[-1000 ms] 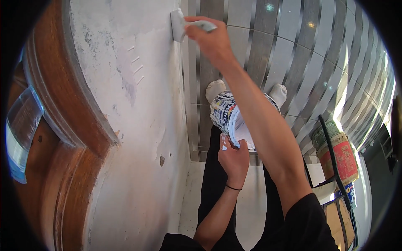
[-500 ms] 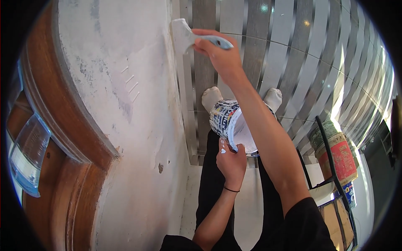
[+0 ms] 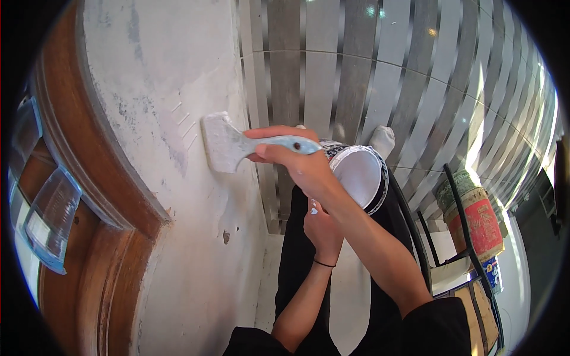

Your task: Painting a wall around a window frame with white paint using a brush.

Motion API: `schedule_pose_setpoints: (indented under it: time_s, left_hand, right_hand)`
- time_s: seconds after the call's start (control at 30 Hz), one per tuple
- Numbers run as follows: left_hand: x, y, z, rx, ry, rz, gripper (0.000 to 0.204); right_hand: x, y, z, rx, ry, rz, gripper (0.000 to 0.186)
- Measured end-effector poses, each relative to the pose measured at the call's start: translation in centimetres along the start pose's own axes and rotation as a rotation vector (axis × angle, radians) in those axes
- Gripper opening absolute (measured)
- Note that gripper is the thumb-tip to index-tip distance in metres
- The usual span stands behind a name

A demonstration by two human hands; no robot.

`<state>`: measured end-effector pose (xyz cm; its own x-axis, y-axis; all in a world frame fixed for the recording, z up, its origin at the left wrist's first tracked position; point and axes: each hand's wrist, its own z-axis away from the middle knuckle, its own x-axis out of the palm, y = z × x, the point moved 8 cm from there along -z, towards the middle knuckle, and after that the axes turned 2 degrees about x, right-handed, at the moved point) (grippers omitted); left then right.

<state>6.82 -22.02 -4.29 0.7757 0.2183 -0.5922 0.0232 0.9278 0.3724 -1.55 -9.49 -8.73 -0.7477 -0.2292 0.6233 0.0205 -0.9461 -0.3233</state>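
A wide paintbrush [image 3: 222, 143] with white-coated bristles and a pale blue-grey handle is gripped in my right hand [image 3: 297, 160]. Its bristles lie against the white wall [image 3: 196, 202] on the left, close to a few short raised white streaks [image 3: 187, 129]. Below my right forearm, my left hand [image 3: 323, 230] is closed at the near side of a paint bucket [image 3: 358, 173], with white paint smears on the skin. The fingers' hold on the rim is partly hidden by the right arm. White paint coats the inside of the tilted bucket.
A brown wooden frame [image 3: 110, 237] borders the wall, with clear plastic [image 3: 53, 216] hanging at far left. Striped tiles [image 3: 320, 77] cover the floor ahead. At right stand a black metal frame [image 3: 469, 237] and a red-labelled container [image 3: 477, 222]. One foot [image 3: 383, 141] shows beyond the bucket.
My right hand has brought the brush nearer and left, from the wall's bottom edge onto its face. The bucket now appears slightly farther right, its opening more in view.
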Motion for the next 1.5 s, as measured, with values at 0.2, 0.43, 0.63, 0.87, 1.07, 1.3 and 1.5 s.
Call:
schedule_pose_setpoints:
  time_s: [0.2, 0.43, 0.63, 0.87, 1.07, 1.3, 1.5]
  left_hand:
    - [2.2, -0.8, 0.5, -0.121, -0.046, -0.066, 0.03]
    - [1.4, -0.9, 1.5, 0.137, 0.168, -0.035, 0.026]
    - [0.6, 0.5, 0.3, -0.233, -0.025, -0.04, 0.026]
    - [1.7, -1.1, 1.3, -0.146, 0.019, -0.028, 0.027]
    - [1.3, -2.4, 1.8, 0.021, 0.036, 0.17, 0.03]
    - [1.8, -2.8, 1.0, -0.285, 0.002, 0.113, 0.042]
    - [1.0, -1.2, 1.2, -0.149, 0.095, -0.066, 0.047]
  right_hand:
    - [-4.4, -0.6, -0.6, -0.115, 0.224, 0.149, 0.025]
    - [3.7, -2.9, -1.0, -0.275, 0.305, 0.246, 0.023]
    - [7.5, -4.9, 3.9, -0.333, 0.304, 0.201, 0.026]
    - [5.9, -7.8, 6.3, -0.42, 0.155, 0.231, 0.024]
    - [2.1, -3.7, -0.6, -0.25, -0.037, -0.335, 0.028]
    - [-3.7, -3.3, -7.7, -0.223, 0.164, -0.106, 0.025]
    - [-5.7, -3.9, -9.7, -0.318, 0.301, 0.147, 0.024]
